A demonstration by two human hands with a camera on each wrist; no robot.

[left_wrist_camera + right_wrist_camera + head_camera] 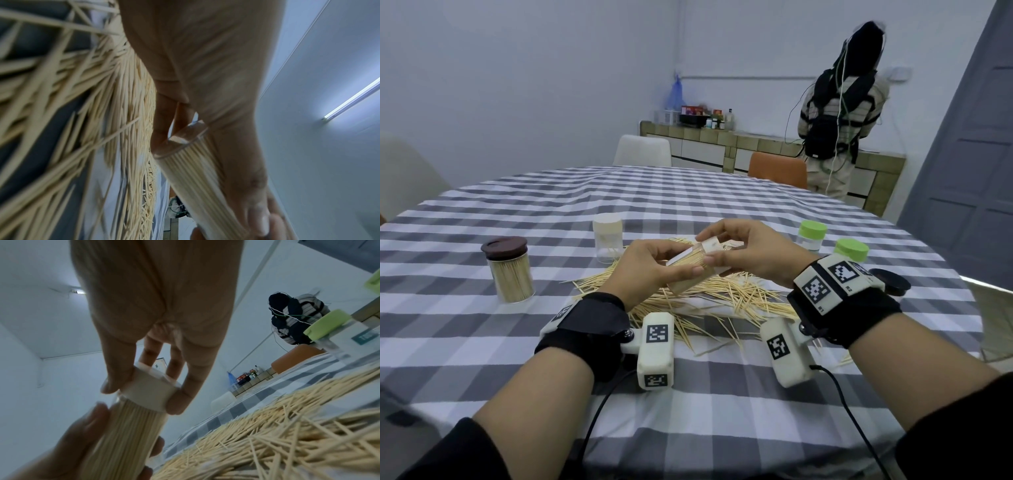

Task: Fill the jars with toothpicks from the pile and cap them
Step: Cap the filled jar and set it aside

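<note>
Two hands meet over the toothpick pile (pixel 709 294). Left hand (pixel 650 270) wraps its curled fingers round the body of a clear jar (pixel 690 270) packed tight with toothpicks, tilted, its capped end toward the right. Right hand (pixel 750 253) pinches the cream cap (pixel 148 392) at the jar's mouth between thumb and fingertips; cap sits on the mouth, whether fully seated cannot be told. Jar held just above the pile, not touching the checked tablecloth (pixel 688 411). Behind the hands stands a jar with a cream lid (pixel 607 240), only a few toothpicks at its bottom. Off to the left, a full jar with a brown lid (pixel 508 270), upright. To the right, two jars with green lids (pixel 813 236) (pixel 851 250), near each other; a dark round lid (pixel 892 281) lies beyond the right wrist. Far side: white chair (pixel 642 150), orange chair (pixel 779 169), and another person (pixel 842 113) facing a tiled counter (pixel 722 137).
</note>
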